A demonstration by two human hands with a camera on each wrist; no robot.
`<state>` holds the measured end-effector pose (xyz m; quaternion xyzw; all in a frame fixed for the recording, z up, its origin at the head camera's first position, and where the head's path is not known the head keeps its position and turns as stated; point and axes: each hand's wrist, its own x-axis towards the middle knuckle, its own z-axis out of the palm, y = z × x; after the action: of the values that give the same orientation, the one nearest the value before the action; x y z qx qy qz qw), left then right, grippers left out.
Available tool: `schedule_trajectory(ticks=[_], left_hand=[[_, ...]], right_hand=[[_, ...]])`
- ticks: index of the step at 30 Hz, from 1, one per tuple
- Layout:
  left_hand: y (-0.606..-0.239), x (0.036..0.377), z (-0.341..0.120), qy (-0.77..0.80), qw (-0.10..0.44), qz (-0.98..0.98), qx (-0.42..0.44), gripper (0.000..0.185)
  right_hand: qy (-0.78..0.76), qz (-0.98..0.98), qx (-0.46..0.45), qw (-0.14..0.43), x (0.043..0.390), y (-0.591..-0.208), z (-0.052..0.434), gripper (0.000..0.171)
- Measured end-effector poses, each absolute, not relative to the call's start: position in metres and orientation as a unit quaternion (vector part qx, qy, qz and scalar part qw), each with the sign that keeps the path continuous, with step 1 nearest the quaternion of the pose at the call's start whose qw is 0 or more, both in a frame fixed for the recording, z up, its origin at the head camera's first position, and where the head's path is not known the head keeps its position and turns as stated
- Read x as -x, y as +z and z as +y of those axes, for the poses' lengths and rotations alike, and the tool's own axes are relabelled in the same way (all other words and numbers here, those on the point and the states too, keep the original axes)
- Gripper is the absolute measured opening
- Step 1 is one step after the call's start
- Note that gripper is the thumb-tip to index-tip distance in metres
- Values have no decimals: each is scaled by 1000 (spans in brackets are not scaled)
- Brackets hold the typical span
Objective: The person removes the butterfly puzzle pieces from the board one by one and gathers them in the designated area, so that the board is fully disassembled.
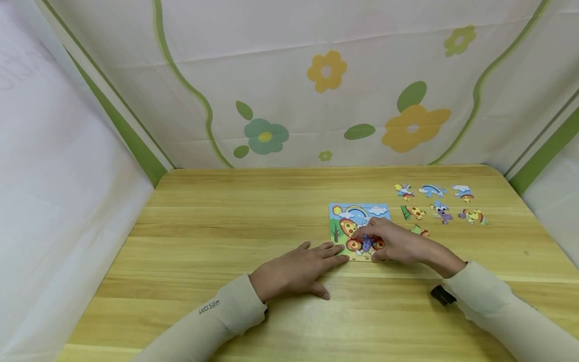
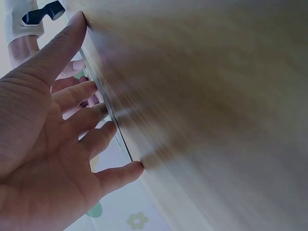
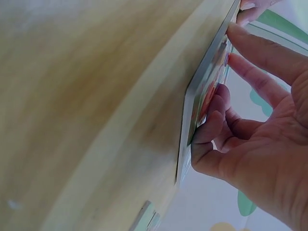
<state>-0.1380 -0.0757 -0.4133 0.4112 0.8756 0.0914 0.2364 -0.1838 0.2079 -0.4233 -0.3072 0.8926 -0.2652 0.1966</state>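
Where hands (image 1: 398, 244) meet board (image 1: 359, 216), loose pieces (image 1: 441, 211) beside

Head view: taken from above and behind both hands, facing forward and down over the wooden table (image 1: 217, 226) toward the flowered curtain (image 1: 325, 70) at the far side; wide enough to hold the whole tabletop. Left wrist view: set very low and very near the left hand (image 2: 43, 159), looking along the table surface, tilted so the wood fills the right part. Right wrist view: equally close and tilted, beside the right hand (image 3: 260, 130), aimed along the edge of the puzzle board (image 3: 202, 96). Shared by all three: the board, the fingers at it, the tabletop; the curtain also visible behind.
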Motion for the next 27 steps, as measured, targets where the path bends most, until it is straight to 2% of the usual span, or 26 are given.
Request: schedule_trajectory(ticks=[27], left_hand=[[-412, 139, -78, 90, 236, 874, -416, 87]], right_hand=[[-269, 877, 335, 215, 194, -421, 206, 49]])
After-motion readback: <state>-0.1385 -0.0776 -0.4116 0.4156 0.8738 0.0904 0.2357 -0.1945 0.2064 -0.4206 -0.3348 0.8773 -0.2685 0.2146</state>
